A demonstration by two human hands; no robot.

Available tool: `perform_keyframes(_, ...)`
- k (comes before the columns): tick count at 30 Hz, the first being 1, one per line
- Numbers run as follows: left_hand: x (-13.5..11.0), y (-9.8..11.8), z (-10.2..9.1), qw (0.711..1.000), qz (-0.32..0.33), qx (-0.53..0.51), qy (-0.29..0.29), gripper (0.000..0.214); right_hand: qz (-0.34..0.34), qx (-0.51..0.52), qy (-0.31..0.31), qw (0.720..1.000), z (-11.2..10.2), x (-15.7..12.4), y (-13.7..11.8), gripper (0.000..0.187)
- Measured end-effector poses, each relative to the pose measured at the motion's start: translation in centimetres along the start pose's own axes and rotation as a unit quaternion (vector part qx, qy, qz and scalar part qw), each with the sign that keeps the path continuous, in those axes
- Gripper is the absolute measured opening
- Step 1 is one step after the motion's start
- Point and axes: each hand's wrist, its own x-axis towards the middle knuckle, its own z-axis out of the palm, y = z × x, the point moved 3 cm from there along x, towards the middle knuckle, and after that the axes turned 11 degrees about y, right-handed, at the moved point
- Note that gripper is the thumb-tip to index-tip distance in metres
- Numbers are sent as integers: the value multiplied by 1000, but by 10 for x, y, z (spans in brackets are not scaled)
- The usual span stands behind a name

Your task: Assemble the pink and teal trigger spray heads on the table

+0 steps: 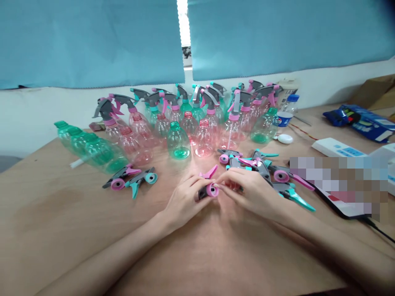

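Note:
Near the middle of the table, my left hand (185, 197) is closed around a grey spray head (203, 193) with a pink collar and a pink trigger. The collar's open end faces me. My right hand (249, 191) is pinched, its fingertips touching the collar's rim; whatever lies between them is too small to make out. Something reddish shows partly beneath the right palm. Loose grey spray heads with pink or teal parts lie to the right (281, 176) and left (117, 183) of my hands. Beyond them stand pink bottles (204, 139) and green bottles (179, 142) without tops.
Behind, several bottles carry spray heads (211, 100). At left, green bottles (100, 150) stand in a row with a white tube. To the right are a phone-like device (339, 197), a white power strip (336, 148), a blue packet (364, 123) and a capped bottle (286, 113).

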Motion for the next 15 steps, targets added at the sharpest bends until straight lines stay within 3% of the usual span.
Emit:
perform_keyframes(5,1,-1,-3,999,-18,-24,23,25,22,18,5,1000,15,-14,3,15)
perform_keyframes(15,0,-2,-1,999,-4,-29,30,25,83,20,17,996,22,-26,1,27)
